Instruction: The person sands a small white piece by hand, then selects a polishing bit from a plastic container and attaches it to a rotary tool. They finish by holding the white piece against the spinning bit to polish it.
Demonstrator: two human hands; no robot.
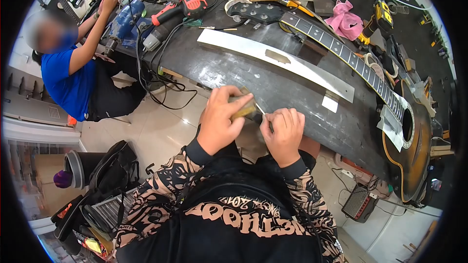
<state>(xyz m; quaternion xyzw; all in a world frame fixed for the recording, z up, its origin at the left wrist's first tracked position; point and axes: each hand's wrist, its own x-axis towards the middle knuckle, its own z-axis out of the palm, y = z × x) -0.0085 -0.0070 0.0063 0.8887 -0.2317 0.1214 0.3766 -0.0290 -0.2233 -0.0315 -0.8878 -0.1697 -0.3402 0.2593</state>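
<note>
- Sitting by the left end of the long black workbench [195, 63], a person in a blue short-sleeved shirt [68, 75] reaches one arm toward its far side.
- On the floor left of the workbench lies a black fabric bag [117, 165].
- A blue and silver power tool [126, 23] rests on the workbench's left part; a red and black power tool [187, 4] is also there, beside dark cables.
- At the workbench's near edge, the left hand [222, 119] has thumb and fingers closed on a small yellow-brown block [243, 109], blurred.
- A thin pale rod [261, 109] runs from near the block to the right hand [284, 131], its thumb and curled forefinger pinched together on the rod.
- Across the workbench's middle lies a long silvery metal strip [243, 48] with a dark oval patch; a white rectangular piece [330, 103] is by its right end.
- On the workbench's far side sit a crumpled pink cloth [345, 21] and a yellow and black cordless drill [383, 14].
- Along the workbench's right side lies a brown sunburst acoustic guitar [418, 151].
</note>
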